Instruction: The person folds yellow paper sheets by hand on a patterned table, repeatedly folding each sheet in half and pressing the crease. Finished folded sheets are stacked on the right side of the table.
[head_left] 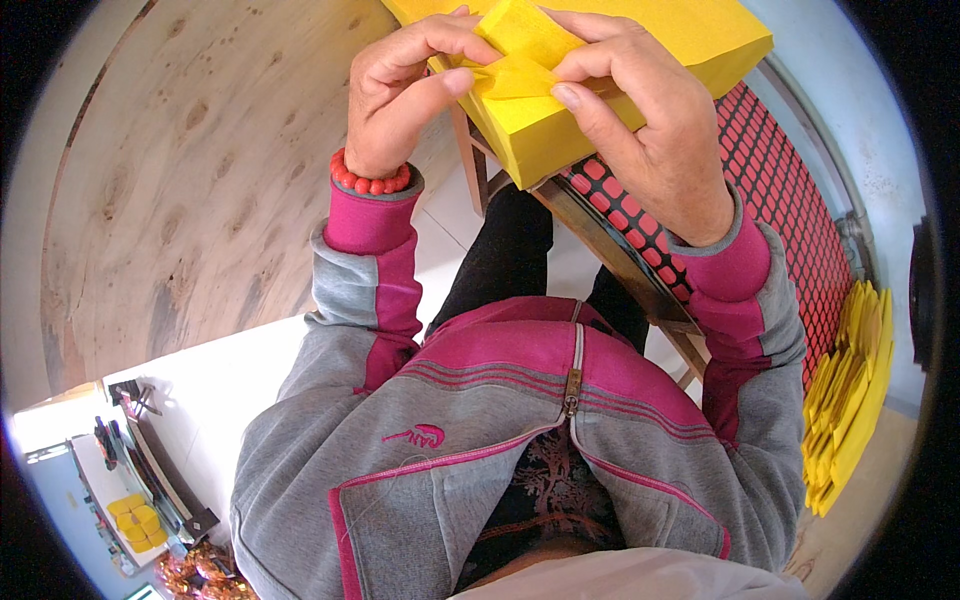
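Observation:
Between my two hands, near the top edge, is a piece of yellow paper [528, 38], partly folded. My left hand [405, 85], with a red bead bracelet [368, 178] at its wrist, pinches the paper's left side between thumb and fingers. On the right side, my right hand [650, 105] grips the paper's edge between thumb and forefinger. Directly beneath the paper is a large yellow block [555, 140] with flat sides, its top running out past the upper edge. Whether that block is stacked paper or a covered box, I cannot tell.
A wooden board [190, 180] fills the left. Red-and-black mesh [775, 180] and a wooden frame [620, 250] stand at the right, below the block. Folded yellow papers [850, 400] are piled at far right. More yellow pieces [137, 522] lie on a surface at lower left.

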